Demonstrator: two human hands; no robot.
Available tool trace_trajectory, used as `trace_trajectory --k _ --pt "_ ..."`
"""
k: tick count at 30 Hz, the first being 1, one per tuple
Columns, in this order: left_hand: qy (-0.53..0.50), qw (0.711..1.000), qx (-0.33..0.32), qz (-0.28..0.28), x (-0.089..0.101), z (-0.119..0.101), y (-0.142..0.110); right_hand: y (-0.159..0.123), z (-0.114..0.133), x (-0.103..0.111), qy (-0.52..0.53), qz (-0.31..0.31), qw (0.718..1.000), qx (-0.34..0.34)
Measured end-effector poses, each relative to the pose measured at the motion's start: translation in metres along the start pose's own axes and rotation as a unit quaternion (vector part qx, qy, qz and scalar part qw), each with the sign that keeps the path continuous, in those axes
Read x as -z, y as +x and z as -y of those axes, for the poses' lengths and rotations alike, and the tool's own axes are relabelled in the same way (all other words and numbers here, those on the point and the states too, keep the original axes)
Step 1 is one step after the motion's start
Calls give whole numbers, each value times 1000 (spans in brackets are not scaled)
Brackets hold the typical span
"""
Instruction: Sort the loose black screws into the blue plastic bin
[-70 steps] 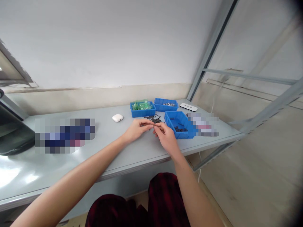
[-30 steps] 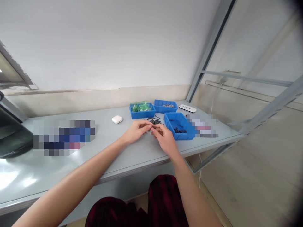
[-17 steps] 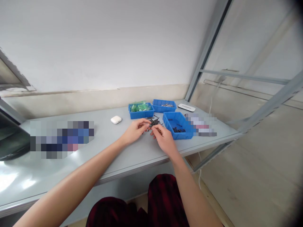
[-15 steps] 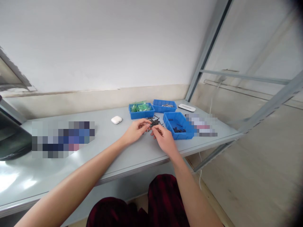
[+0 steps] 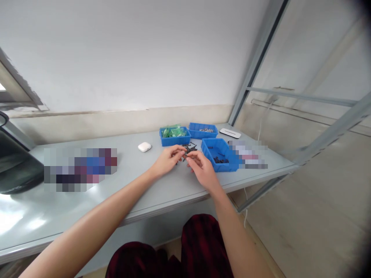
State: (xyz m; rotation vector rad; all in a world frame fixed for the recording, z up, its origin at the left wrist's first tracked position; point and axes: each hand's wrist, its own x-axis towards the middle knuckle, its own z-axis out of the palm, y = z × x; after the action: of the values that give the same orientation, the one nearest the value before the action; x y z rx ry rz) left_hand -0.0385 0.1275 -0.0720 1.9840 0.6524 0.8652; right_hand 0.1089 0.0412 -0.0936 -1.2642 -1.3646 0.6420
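Observation:
My left hand [image 5: 168, 159] and my right hand [image 5: 199, 166] meet fingertip to fingertip just above the table. Both are closed in a pinch around a small dark piece that looks like a black screw [image 5: 185, 155], mostly hidden by the fingers. Right behind the fingertips lies a loose pile of black screws [image 5: 191, 148], partly covered by the hands. Beside my right hand stands a blue bin [image 5: 213, 146] with dark small parts heaped at its near end and a few lying farther back.
Behind the pile are a blue bin of green plastic packets [image 5: 174, 133] and a blue bin [image 5: 199, 133] with silvery parts. A white case [image 5: 144, 146] lies left, a white flat device [image 5: 230, 133] back right. Blurred items and a dark container [image 5: 17, 162] stand on the grey table [image 5: 121, 181].
The view has shifted slightly, moving the bins a little rightward in the picture. My fingers have moved slightly around the small piece; both hands stay together at the pile.

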Motion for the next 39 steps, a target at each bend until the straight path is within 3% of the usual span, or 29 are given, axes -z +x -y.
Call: trace_trajectory --k 6,11,15,20,29,39 --pt "-9 1000 13 -1 -1 -4 -1 -1 2 1 -25 27 999 -4" --pt "-23 998 31 -52 1 1 1 -2 1 1 2 -3 1000 -4" --pt "67 994 21 -81 4 10 3 -2 0 0 57 -32 998 4" --pt "248 967 -53 -13 0 12 -1 0 1 -1 117 -63 991 -15" --pt "325 942 -54 68 0 16 -3 2 2 -3 123 -82 988 -52" --pt "339 940 -23 37 0 17 -2 5 -4 -4 121 -93 986 -68"
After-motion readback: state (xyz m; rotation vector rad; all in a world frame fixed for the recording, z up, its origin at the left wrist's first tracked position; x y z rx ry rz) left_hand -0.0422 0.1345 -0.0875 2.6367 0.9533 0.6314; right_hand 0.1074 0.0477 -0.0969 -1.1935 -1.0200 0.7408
